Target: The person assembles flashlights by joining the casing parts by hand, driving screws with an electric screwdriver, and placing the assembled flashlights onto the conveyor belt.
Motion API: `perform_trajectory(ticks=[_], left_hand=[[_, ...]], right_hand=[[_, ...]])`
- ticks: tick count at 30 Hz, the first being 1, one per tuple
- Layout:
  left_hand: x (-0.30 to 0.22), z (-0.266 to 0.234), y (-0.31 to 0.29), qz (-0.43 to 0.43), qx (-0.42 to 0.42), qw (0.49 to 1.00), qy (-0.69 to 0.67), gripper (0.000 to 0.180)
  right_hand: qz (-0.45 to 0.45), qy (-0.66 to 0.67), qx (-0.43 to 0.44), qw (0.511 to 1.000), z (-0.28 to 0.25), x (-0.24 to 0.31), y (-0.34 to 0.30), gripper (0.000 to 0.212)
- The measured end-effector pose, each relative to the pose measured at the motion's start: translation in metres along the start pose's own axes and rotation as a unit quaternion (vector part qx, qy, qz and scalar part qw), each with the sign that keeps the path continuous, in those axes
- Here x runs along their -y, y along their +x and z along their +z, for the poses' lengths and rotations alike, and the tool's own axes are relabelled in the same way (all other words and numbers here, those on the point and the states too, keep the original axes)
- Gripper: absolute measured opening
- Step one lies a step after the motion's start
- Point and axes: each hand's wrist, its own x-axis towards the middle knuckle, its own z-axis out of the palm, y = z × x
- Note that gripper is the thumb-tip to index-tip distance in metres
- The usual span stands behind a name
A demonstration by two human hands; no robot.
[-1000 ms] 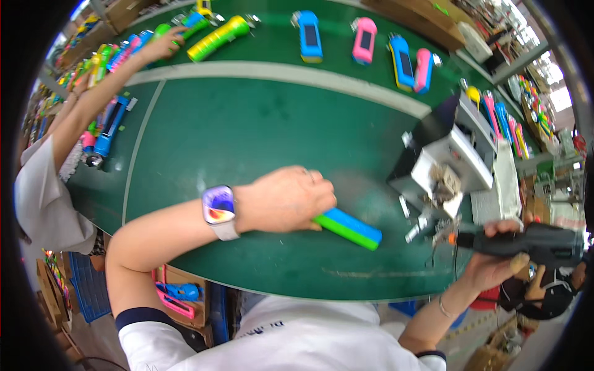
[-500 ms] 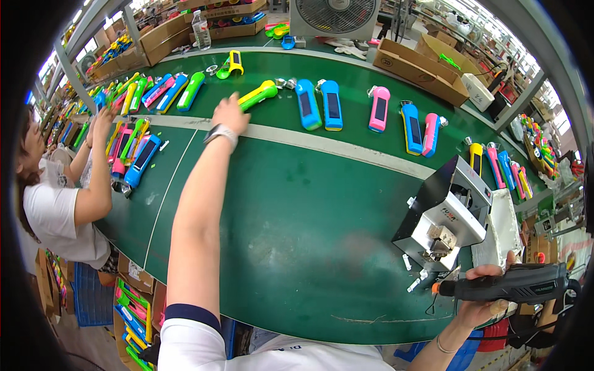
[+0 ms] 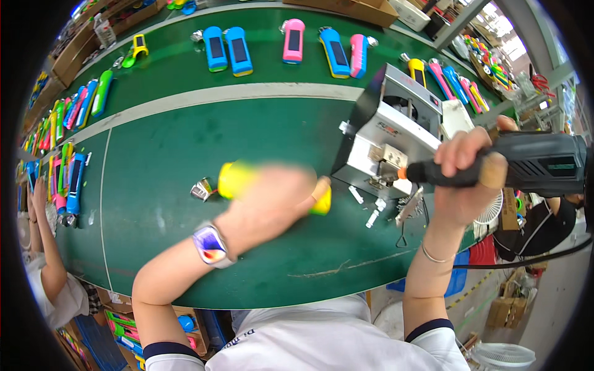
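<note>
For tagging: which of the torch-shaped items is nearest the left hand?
The yellow item, partly covered by the left hand, with a shiny metal piece by its left end; the others lie apart from that hand.

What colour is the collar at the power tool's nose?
The collar is orange, best seen in the head view.

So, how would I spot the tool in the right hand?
The green table has a boxy silver machine on its right. Close by it, the right hand grips a power tool. Its black body and orange tip set it apart from that machine.
</note>
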Motion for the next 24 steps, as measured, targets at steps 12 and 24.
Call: perform_trajectory(ticks=[12, 24], left_hand=[[-0.014, -0.002, 0.005, -0.075, 0.099, 0.979, -0.164, 0.044], [-0.014, 0.000, 0.003, -0.088, 0.092, 0.972, -0.195, 0.043]], right_hand=[[0.072, 0.070, 0.004, 0.995, 0.009, -0.019, -0.029, 0.054], [0.110, 0.012, 0.071, 0.991, 0.033, -0.031, -0.049, 0.058]])
